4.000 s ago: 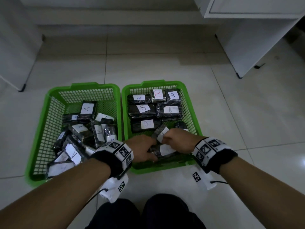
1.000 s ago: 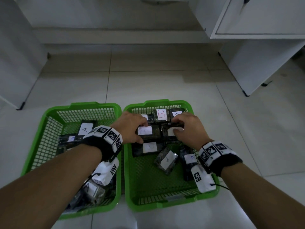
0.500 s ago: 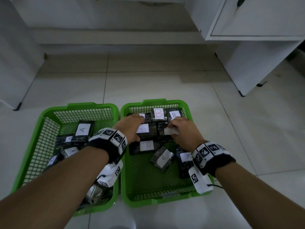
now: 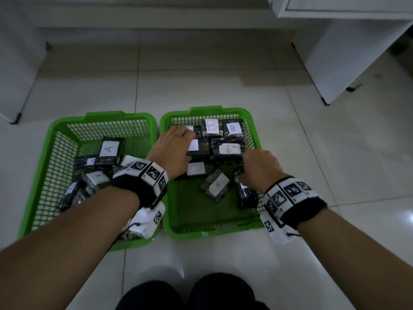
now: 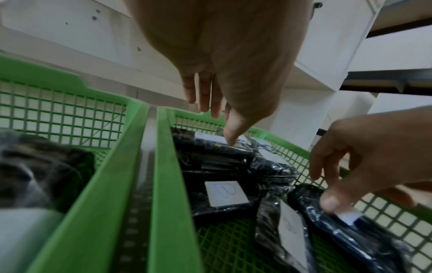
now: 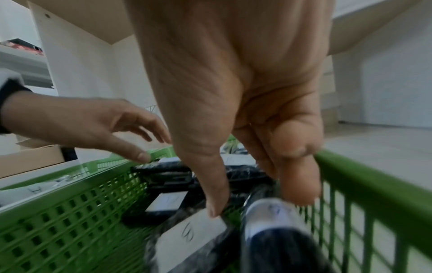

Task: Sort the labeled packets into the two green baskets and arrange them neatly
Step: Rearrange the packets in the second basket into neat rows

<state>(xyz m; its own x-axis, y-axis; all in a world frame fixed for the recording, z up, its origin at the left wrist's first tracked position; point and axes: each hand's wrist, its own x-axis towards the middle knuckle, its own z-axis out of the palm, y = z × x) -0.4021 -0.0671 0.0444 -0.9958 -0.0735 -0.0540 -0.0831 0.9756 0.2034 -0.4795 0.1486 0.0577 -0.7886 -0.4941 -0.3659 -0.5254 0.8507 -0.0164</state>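
Observation:
Two green baskets stand side by side on the floor. The left basket (image 4: 100,116) holds a loose heap of dark packets, one labeled A (image 4: 108,149). In the right basket (image 4: 201,110), B packets (image 4: 230,148) lie in rows at the far end. My left hand (image 4: 178,144) hovers over the far-left packets with fingers straight, its thumb (image 5: 231,136) touching one. My right hand (image 6: 257,203) reaches down by the right wall and grips the top of an upright packet (image 6: 273,230). A tilted packet (image 4: 216,184) lies loose beside it.
A white cabinet (image 4: 335,52) stands at the back right, with more white furniture (image 4: 13,63) at the left. Pale tiled floor surrounds the baskets. My knees (image 4: 190,291) are at the bottom edge. The near half of the right basket shows bare mesh.
My right hand has drawn back from the middle row to the upright packet at the right wall. My left hand has slid slightly farther along the far-left packets.

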